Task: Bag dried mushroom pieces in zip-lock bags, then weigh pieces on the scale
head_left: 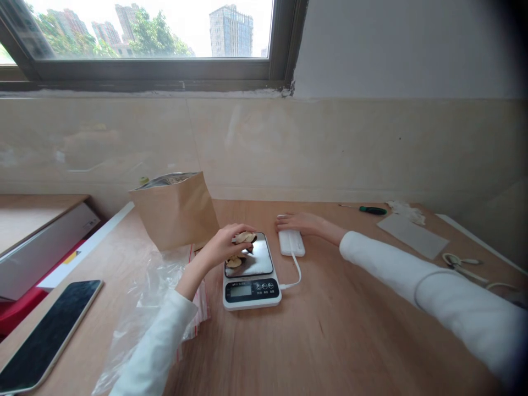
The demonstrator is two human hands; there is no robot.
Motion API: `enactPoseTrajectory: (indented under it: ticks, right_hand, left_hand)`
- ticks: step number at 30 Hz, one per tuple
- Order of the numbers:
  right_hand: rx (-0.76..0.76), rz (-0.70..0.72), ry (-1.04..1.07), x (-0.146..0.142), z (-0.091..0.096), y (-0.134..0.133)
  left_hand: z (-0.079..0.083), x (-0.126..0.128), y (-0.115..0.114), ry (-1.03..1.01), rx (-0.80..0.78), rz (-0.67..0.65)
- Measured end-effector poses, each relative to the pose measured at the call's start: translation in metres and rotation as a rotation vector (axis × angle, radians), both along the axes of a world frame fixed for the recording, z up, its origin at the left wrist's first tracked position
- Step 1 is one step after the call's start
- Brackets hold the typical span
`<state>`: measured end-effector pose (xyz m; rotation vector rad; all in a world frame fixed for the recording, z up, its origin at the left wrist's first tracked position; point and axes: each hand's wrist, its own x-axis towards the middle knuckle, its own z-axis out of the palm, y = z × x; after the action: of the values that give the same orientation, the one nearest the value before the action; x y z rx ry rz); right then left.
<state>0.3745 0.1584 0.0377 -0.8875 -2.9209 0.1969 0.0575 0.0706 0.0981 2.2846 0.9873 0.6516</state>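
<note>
My left hand is over the kitchen scale, its fingers closed around a pale, dark-edged dried slice. More dried slices lie below the fingers on the mirror-like weighing plate. The scale's display looks blank. To the right of the scale, my right hand lies with stretched fingers across the far end of a white power bank. A white cable joins the power bank to the scale's side. Behind my left hand stands an open brown paper pouch, its contents partly showing at the top.
Clear zip bags lie under and beside my left forearm. A phone is at the left edge. On the right are a green-handled screwdriver, a white sheet and a coiled cable. A wall closes the back.
</note>
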Motion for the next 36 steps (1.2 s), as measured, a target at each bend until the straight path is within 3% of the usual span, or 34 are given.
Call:
enactPoseTrajectory:
  ticks: [7,11,13,17,19,24,29,33,36]
  right_hand:
    - [0.016,-0.077,-0.062,-0.007,0.005,-0.012]
    - [-0.02,-0.159,0.082,-0.032,0.017,-0.028]
    - [-0.124,-0.197,0.201,-0.053,0.021,-0.037]
    - [-0.364,-0.287,0.363,-0.091,0.02,-0.052]
    - [-0.419,-0.32,0.401,-0.101,0.016,-0.057]
    - [-0.437,-0.438,0.464,-0.1,0.01,-0.066]
    - [-0.408,-0.499,0.481,-0.094,0.005,-0.073]
    - [-0.248,-0.438,0.488,-0.099,0.004,-0.084]
    - [-0.105,-0.317,0.491,-0.11,0.005,-0.094]
  left_hand:
    - [-0.003,0.011,-0.008,0.091,0.035,-0.058]
    - [-0.006,0.008,-0.012,0.018,0.033,-0.019]
    - [-0.011,0.005,-0.013,-0.066,0.038,0.095]
    - [-0.029,-0.006,-0.015,-0.299,0.023,0.461]
    - [-0.04,-0.01,-0.015,-0.363,-0.036,0.555]
    - [-0.064,-0.01,-0.015,-0.462,-0.167,0.501]
    - [-0.07,-0.002,-0.009,-0.538,-0.176,0.449]
    - [-0.064,-0.001,-0.007,-0.485,-0.195,0.385]
    - [-0.061,-0.004,-0.01,-0.37,-0.065,0.37]
